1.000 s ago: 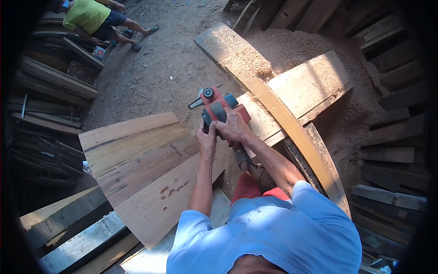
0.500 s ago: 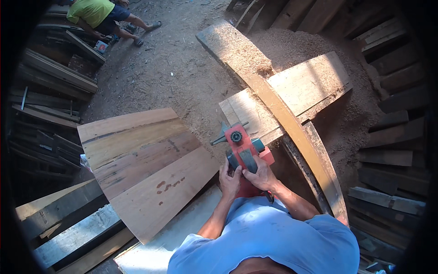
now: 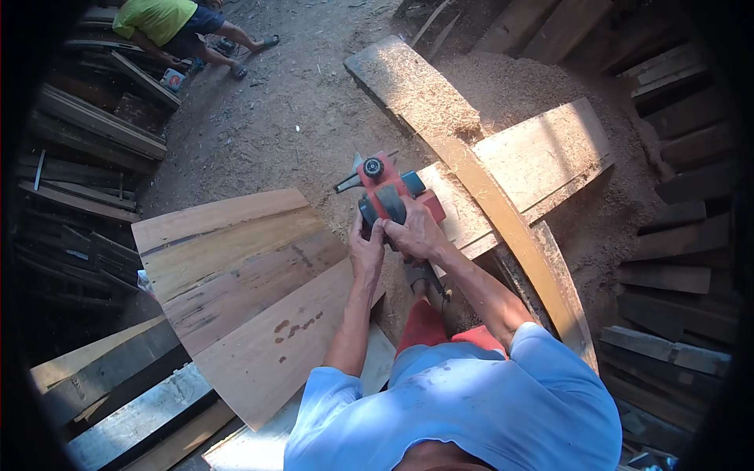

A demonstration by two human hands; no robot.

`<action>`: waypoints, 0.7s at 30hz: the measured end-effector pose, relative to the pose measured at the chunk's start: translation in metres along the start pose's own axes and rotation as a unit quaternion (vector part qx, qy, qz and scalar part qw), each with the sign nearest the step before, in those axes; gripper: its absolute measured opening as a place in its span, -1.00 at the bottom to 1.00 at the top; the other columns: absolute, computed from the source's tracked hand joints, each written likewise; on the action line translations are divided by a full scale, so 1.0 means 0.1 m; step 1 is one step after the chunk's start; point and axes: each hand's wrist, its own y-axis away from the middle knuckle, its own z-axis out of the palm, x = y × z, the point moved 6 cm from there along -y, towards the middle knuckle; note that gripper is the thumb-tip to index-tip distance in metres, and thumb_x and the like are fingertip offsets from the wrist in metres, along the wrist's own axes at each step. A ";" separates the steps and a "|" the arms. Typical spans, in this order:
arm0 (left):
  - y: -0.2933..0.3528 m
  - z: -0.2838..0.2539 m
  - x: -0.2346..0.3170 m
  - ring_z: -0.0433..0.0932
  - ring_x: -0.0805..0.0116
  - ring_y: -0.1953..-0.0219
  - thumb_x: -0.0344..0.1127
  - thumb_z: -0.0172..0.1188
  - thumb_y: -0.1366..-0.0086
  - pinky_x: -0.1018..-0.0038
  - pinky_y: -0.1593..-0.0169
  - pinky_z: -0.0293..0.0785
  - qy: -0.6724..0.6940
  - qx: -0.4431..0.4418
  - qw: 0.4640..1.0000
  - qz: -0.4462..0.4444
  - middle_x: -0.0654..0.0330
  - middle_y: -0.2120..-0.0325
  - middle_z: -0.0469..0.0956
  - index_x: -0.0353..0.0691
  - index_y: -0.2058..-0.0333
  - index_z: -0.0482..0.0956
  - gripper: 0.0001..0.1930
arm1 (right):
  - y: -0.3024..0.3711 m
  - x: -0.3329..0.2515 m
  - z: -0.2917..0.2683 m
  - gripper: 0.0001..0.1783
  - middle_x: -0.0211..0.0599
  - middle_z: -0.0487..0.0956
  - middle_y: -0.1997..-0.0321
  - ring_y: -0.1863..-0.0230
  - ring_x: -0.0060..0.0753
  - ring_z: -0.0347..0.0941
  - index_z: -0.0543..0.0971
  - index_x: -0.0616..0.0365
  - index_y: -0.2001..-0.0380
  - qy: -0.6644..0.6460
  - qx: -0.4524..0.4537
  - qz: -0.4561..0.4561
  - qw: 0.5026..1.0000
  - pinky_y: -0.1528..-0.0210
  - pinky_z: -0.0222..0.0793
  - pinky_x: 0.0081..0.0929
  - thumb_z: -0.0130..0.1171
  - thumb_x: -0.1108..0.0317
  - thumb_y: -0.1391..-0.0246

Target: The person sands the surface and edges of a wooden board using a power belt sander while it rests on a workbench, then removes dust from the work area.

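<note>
A red and black electric hand planer (image 3: 380, 184), with a round black knob at its front, is held up over the gap between the boards and the curved plank. My left hand (image 3: 366, 253) grips its left side, thumb toward the grip. Wrapped around its black handle is my right hand (image 3: 418, 228), the thumbs close together. Its dark cord hangs below, by my right forearm. To the right lies a curved plank (image 3: 506, 204) strewn with shavings, across a wide flat timber (image 3: 550, 149). Left of my hands is a panel of several boards (image 3: 228, 251) with brown stains.
Stacked timber (image 3: 102, 125) lines the left side, and more planks (image 3: 664, 275) stand along the right. Shavings (image 3: 534, 90) are heaped around the curved plank. At the far left a person in a yellow-green shirt (image 3: 157, 20) bends over the ground.
Both hands have lifted the planer away from my body and slightly left, with my arms stretched further out. My red shorts and a leg now show beneath it.
</note>
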 end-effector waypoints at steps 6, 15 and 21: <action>-0.37 -0.08 0.07 0.63 0.38 0.02 -0.10 0.36 -0.42 0.44 -0.02 0.58 0.005 -0.004 1.000 0.003 0.12 0.03 0.65 -0.36 -0.31 0.45 -0.37 | -0.30 -0.16 0.01 -0.45 0.11 0.66 0.35 0.24 0.00 0.69 0.49 0.40 0.06 0.023 0.028 -0.042 0.998 0.13 0.59 -0.16 0.33 0.11 -0.13; 1.19 0.08 -0.24 0.60 0.27 -0.03 -0.17 0.37 -0.40 0.37 -0.07 0.58 -0.106 0.011 0.993 -0.050 0.07 -0.04 0.49 -0.39 -0.38 0.36 -0.31 | 0.95 0.75 0.08 -0.45 0.23 0.65 0.21 0.10 0.21 0.67 0.51 0.37 0.06 -0.012 0.074 -0.095 0.993 0.05 0.56 -0.06 0.37 0.09 -0.12; 2.05 0.18 -0.38 0.58 0.35 0.05 -0.17 0.43 -0.35 0.39 -0.03 0.56 -0.137 0.015 0.988 -0.073 0.11 0.04 0.48 -0.37 -0.39 0.36 -0.26 | 1.81 0.98 0.06 -0.61 -0.03 0.64 0.27 0.20 -0.25 0.61 0.53 0.33 0.09 0.000 0.025 -0.010 1.000 0.07 0.53 -0.22 0.36 0.29 -0.12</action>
